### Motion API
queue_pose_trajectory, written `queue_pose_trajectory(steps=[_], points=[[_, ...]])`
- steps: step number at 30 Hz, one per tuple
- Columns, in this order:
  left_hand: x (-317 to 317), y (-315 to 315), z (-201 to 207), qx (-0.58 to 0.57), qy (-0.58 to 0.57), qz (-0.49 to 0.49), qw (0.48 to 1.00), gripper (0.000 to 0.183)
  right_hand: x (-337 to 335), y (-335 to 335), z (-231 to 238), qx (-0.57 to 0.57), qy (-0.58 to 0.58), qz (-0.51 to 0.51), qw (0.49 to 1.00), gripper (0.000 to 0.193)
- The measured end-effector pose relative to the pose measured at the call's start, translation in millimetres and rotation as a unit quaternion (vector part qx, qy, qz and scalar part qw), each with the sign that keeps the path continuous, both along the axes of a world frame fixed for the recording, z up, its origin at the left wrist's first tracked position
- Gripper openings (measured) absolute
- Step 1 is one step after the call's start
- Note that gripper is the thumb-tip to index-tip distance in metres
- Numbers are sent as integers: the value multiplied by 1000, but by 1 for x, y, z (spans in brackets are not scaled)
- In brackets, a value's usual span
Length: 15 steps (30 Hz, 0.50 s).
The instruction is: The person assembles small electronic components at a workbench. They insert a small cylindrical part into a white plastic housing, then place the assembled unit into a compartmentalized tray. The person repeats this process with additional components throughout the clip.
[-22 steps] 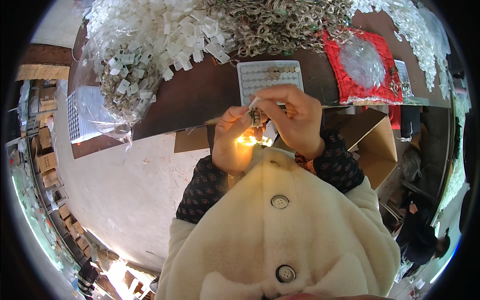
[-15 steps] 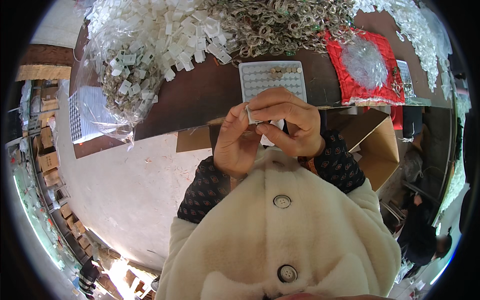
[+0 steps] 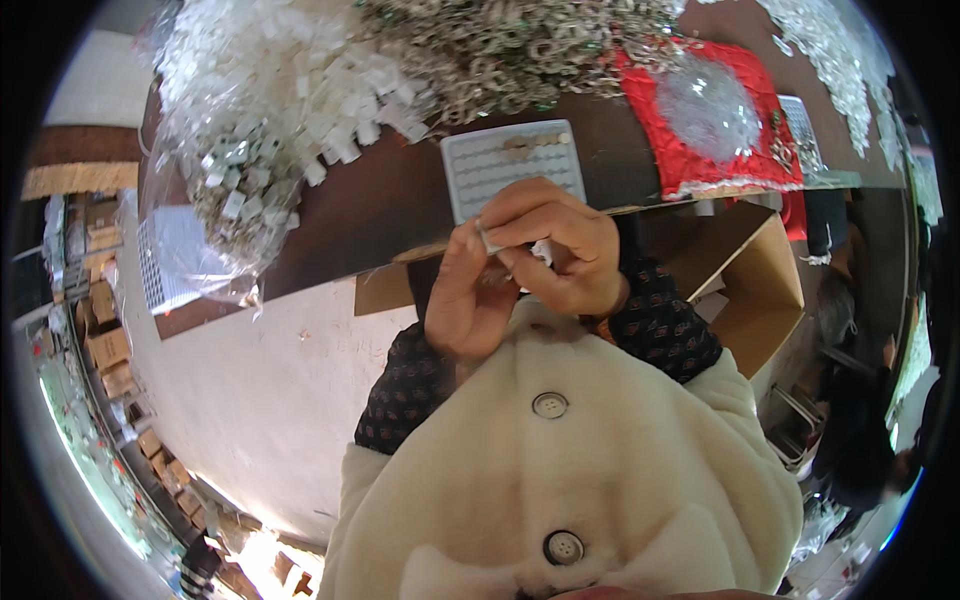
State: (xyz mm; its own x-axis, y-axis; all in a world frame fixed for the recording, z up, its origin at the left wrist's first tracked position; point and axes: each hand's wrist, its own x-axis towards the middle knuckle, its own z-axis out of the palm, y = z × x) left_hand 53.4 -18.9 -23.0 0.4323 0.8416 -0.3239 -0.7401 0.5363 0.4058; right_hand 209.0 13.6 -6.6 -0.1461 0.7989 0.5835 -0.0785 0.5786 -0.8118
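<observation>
I see both hands raised together just above the middle of the frame, over the near edge of the brown desk (image 3: 380, 215). The left hand (image 3: 470, 300) and the right hand (image 3: 560, 255) meet at a small white piece (image 3: 490, 238), a thin strip-like thing pinched between them. Its long axis seems to run from upper left to lower right in the frame, with the upper end pointing toward the upper left; it is too small for me to say more about its shape. The left hand's fingers (image 3: 468, 245) are narrow, closed on the upper end of the piece. The right hand's fingers (image 3: 530, 205) curl over from the right and press on the same piece, so both hands hold it at once.

Just behind the hands, a pale ridged tray (image 3: 510, 165) lies flat on the desk, its long side running left to right, with a few small bits near its top edge. In the upper left of the frame a clear bag of white clips (image 3: 270, 110) sags over the desk edge. Along the top centre lies a heap of metal rings (image 3: 520, 45). In the upper right sits a red cloth (image 3: 720, 130) under a clear bag. An open cardboard box (image 3: 750, 290) stands at right, below the desk edge.
</observation>
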Motion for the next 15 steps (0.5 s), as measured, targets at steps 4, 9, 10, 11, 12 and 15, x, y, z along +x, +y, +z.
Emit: queue_pose_trajectory(steps=[4,9,10,11,12,15], points=[[10,-2,-4,57,-50,-17,997,34,11,-7,-4,6,8,-16,1000,21],[27,0,-2,32,-31,-13,999,31,43,-17,-5,58,-107,-46,991,28],[31,1,-2,33,-12,5,999,27,56,-21,-4,30,-136,-36,990,27],[33,2,-2,48,11,-8,999,23,68,-25,-4,-1,-150,-85,985,27],[35,2,-2,22,18,-7,1000,19,81,-27,-6,-44,-177,-128,975,28],[36,6,-3,53,12,0,999,17,129,-22,-15,-60,-252,-397,880,19]])
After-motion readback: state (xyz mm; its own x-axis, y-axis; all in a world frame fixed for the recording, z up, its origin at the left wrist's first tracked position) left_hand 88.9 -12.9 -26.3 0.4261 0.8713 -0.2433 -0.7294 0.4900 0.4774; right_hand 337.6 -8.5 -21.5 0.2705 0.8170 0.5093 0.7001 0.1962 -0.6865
